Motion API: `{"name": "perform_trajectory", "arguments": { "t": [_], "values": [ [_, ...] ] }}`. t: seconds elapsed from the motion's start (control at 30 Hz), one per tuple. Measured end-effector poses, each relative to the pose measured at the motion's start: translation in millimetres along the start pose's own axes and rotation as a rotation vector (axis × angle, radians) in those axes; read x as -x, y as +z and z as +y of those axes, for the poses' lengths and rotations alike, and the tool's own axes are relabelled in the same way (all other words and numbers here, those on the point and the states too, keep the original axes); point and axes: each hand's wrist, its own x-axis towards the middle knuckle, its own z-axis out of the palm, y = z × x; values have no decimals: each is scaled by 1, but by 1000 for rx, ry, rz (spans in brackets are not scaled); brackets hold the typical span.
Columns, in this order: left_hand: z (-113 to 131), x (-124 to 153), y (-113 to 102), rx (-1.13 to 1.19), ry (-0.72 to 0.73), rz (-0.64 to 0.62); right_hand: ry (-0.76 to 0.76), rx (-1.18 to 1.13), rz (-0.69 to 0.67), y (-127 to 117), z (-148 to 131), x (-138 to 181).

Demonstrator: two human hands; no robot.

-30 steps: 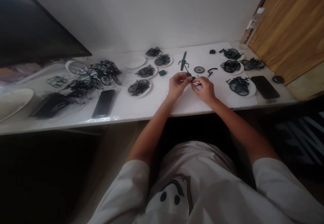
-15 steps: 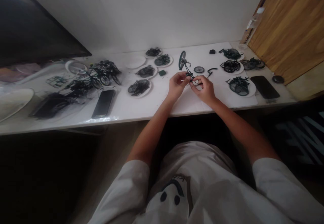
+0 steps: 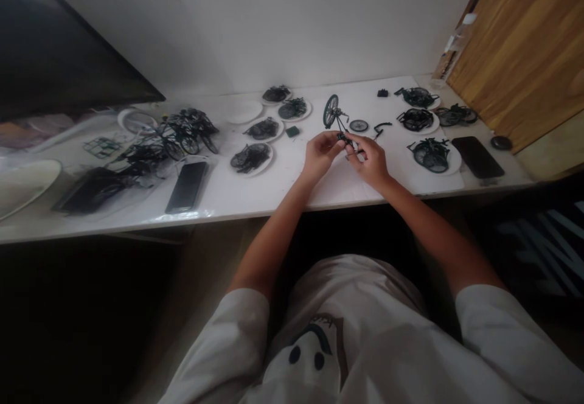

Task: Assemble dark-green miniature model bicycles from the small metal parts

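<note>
Between my fingertips, above the white table [image 3: 283,188], is a small dark toy bicycle frame with one wheel [image 3: 331,111] attached at its far end. My left hand [image 3: 320,153] pinches it from the left, thumb and index finger closed. My right hand [image 3: 368,157] grips its near end from the right with bent fingers. The fingers hide part of the frame. Just beyond my right hand a loose toy wheel [image 3: 359,125] lies flat. To the right of that wheel rests a thin dark handlebar-like piece [image 3: 382,127].
Plates of dark bicycle parts stand left [image 3: 270,159] and right [image 3: 455,159]. Toy bicycles [image 3: 189,130] cluster farther left, near a phone [image 3: 186,186]. Another phone [image 3: 477,157] lies right, below a clear bottle [image 3: 456,45]. A small green piece [image 3: 292,131] and a black piece [image 3: 382,93] lie on the table.
The toy bicycle frame has turned slightly in my fingers, so its wheel shows more broadly. Both hands stay in nearly the same place.
</note>
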Motion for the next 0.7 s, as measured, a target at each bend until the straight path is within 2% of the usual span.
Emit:
{"name": "perform_trajectory", "arguments": {
  "t": [0.23,0.43,0.7],
  "values": [
    [1,-1,0,-17,4,5,8,-24,-7,-2,-2,0],
    [7,2,1,-42,-34,25,72,-40,-41,-5,-7,-1],
    [7,4,2,14,-170,22,42,-3,-43,-2,-2,-1]
  ]
}}
